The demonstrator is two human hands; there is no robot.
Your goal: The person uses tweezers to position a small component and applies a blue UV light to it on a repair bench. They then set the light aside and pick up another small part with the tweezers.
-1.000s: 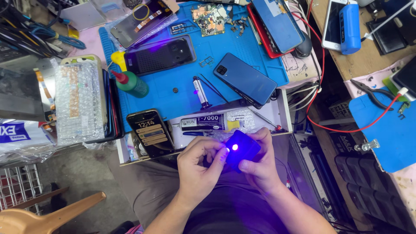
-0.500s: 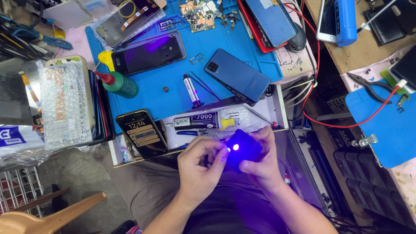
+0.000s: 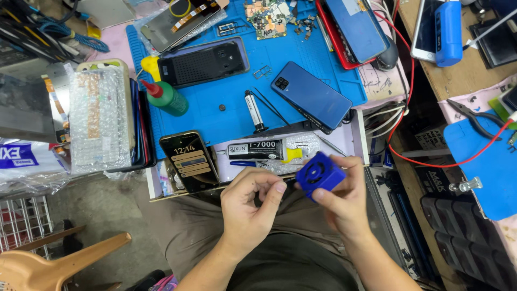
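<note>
My right hand holds a small blue box-shaped lamp between thumb and fingers, above my lap at the bench's front edge. Its light is off. My left hand hovers just left of the lamp with fingers curled and nothing in it, the thumb close to the lamp but apart from it. Right behind the hands lie a black glue tube with a yellow cap and a lit phone in an open drawer.
On the blue work mat lie a blue phone, a black phone back, a green bottle with red nozzle, tweezers and a circuit board. Bubble-wrapped parts sit left. A red wire and pliers are right.
The lamp's violet light has gone out. My left hand has come off the lamp, which is now held by my right hand alone and turned. The view has shifted slightly.
</note>
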